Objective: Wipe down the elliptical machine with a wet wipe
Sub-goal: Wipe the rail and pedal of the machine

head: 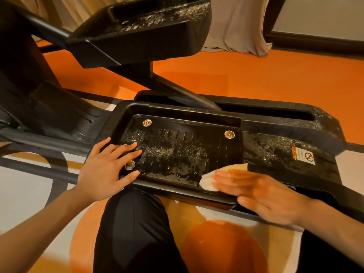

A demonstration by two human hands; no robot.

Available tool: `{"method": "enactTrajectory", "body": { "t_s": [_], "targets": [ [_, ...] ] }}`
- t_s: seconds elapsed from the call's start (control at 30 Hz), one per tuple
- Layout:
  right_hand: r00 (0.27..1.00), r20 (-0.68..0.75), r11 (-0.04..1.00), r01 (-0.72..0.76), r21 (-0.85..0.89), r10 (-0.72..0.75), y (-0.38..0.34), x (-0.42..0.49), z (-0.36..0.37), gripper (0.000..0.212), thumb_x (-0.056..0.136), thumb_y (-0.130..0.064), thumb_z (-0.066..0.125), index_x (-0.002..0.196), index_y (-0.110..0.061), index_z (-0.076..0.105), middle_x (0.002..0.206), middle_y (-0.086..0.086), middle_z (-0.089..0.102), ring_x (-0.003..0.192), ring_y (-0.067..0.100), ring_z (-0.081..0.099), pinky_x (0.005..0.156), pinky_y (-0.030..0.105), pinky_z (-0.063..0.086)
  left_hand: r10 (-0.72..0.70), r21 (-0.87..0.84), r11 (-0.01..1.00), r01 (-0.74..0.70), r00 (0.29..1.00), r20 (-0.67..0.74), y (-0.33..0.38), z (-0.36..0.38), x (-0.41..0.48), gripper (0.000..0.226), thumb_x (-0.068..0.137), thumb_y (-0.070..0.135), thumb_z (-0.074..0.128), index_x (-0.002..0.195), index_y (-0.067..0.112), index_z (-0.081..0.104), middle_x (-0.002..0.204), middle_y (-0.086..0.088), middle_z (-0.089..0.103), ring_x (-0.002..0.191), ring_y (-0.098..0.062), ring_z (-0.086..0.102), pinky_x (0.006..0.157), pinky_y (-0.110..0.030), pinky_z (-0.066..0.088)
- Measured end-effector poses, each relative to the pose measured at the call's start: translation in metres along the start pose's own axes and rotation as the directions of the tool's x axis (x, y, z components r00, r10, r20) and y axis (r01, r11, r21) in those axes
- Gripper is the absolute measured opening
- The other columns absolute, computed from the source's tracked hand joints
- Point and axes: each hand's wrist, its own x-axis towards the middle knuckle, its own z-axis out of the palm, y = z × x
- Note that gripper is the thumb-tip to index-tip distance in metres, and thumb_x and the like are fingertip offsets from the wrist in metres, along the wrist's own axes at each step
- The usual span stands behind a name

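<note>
While the head camera looked down at the elliptical machine point(49, 107), its near foot pedal point(177, 110) lay across the middle of the view, black and speckled with glinting wet droplets. Three silver bolts showed on the pedal's inner plate: one at the far left corner point(147, 122), one at the far right point(229, 134) and one near the left hand point(129, 165). The left hand point(102, 170) rested flat on the pedal's left end, its fingers straight and spread, gripping nothing; the thumb lay along the near rim just below that bolt. The right hand point(262, 196) was blurred, but its fingers looked straight and laid flat, pressing the wet wipe point(208, 181) down on the pedal's near right edge rather than curling round it. The wipe was pale and crumpled, and it poked out to the left from under the fingertips. A yellow and white warning sticker point(304, 155) sat on the wet black surface to the right of the plate. The second foot pedal point(137, 40) stood raised at the upper left, its top also flecked with droplets. An orange floor point(256, 79) spread behind the machine, with a beige curtain point(236, 26) hanging down to it at the top. The person's knee point(134, 223), in black cloth, was bent just under the pedal's near edge
</note>
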Motion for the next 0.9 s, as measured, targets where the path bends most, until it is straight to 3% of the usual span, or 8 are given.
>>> {"method": "enactTrajectory", "body": {
  "t_s": [0.27,0.43,0.5,0.57,0.63,0.73,0.8,0.9],
  "targets": [
    [0.982,0.005,0.968,-0.183,-0.169,0.187,0.027,0.023,-0.006,0.058,0.111,-0.047,0.019,0.161,-0.019,0.032,0.167,-0.001,0.029,0.156,0.008,0.018,0.126,0.024,0.011,-0.010,-0.003,1.000,0.011,1.000,0.012,0.000,-0.002,0.000,0.068,0.103,0.067,0.027,0.142,0.026,0.064,0.147,0.001,0.061,0.122,-0.025,0.065,0.120,-0.055,0.030],
    [0.920,-0.104,0.918,-0.387,-0.092,0.377,0.011,0.026,0.003,0.072,0.104,-0.063,0.004,0.161,-0.025,0.027,0.166,-0.006,0.020,0.154,-0.006,0.002,0.127,0.026,0.013,-0.012,-0.003,1.000,0.012,1.000,0.014,0.000,-0.001,0.000,0.069,0.103,0.068,0.025,0.142,0.026,0.064,0.147,0.001,0.061,0.123,-0.025,0.064,0.120,-0.054,0.029],
    [0.917,-0.112,0.921,-0.388,-0.035,0.382,-0.013,0.019,0.005,0.075,0.104,-0.064,0.003,0.159,-0.022,0.031,0.164,-0.008,0.020,0.150,-0.015,-0.002,0.123,0.014,0.005,-0.015,-0.009,1.000,0.015,1.000,0.015,0.000,-0.002,0.000,0.068,0.103,0.067,0.026,0.143,0.026,0.064,0.147,0.001,0.061,0.121,-0.024,0.065,0.120,-0.054,0.028],
    [0.897,-0.038,0.898,-0.439,0.027,0.440,-0.036,0.012,0.001,0.087,0.095,-0.074,-0.010,0.159,-0.026,0.022,0.165,-0.013,0.008,0.145,-0.020,-0.013,0.118,0.007,-0.006,-0.016,-0.010,1.000,0.016,1.000,0.013,0.000,-0.001,0.000,0.067,0.102,0.066,0.028,0.142,0.026,0.064,0.147,0.002,0.061,0.120,-0.024,0.066,0.120,-0.053,0.028],
    [0.857,0.058,0.859,-0.511,-0.044,0.512,-0.051,0.016,0.003,0.103,0.079,-0.080,-0.030,0.160,-0.028,0.007,0.167,-0.015,-0.008,0.146,-0.013,-0.022,0.121,0.014,-0.010,-0.016,-0.011,1.000,0.016,1.000,0.006,0.000,-0.001,0.000,0.066,0.101,0.066,0.029,0.142,0.026,0.064,0.147,0.001,0.061,0.120,-0.025,0.066,0.120,-0.054,0.029],
    [0.781,0.017,0.771,-0.613,-0.173,0.625,-0.050,0.043,0.009,0.122,0.065,-0.080,-0.042,0.164,-0.021,0.000,0.170,-0.005,-0.013,0.155,0.006,-0.017,0.125,0.025,-0.002,-0.019,-0.015,1.000,0.020,1.000,0.006,0.000,-0.002,0.000,0.068,0.102,0.067,0.027,0.142,0.026,0.064,0.146,0.002,0.061,0.120,-0.025,0.066,0.119,-0.054,0.029],
    [0.730,-0.087,0.723,-0.683,-0.103,0.678,-0.035,0.063,0.011,0.126,0.069,-0.084,-0.036,0.165,-0.017,0.011,0.172,0.001,0.002,0.158,0.014,0.000,0.127,0.030,0.010,-0.019,-0.015,1.000,0.020,1.000,0.017,0.000,-0.002,0.001,0.069,0.103,0.068,0.024,0.142,0.026,0.064,0.147,0.001,0.061,0.121,-0.025,0.065,0.120,-0.054,0.029],
    [0.690,-0.112,0.691,-0.722,-0.036,0.715,-0.027,0.076,0.009,0.125,0.072,-0.087,-0.029,0.158,-0.018,0.030,0.167,0.006,0.022,0.156,0.022,0.020,0.122,0.040,0.033,-0.022,-0.019,1.000,0.022,0.999,0.028,0.000,-0.001,-0.001,0.071,0.103,0.069,0.022,0.143,0.026,0.063,0.147,0.002,0.060,0.122,-0.025,0.065,0.120,-0.054,0.028]
  ]
}}
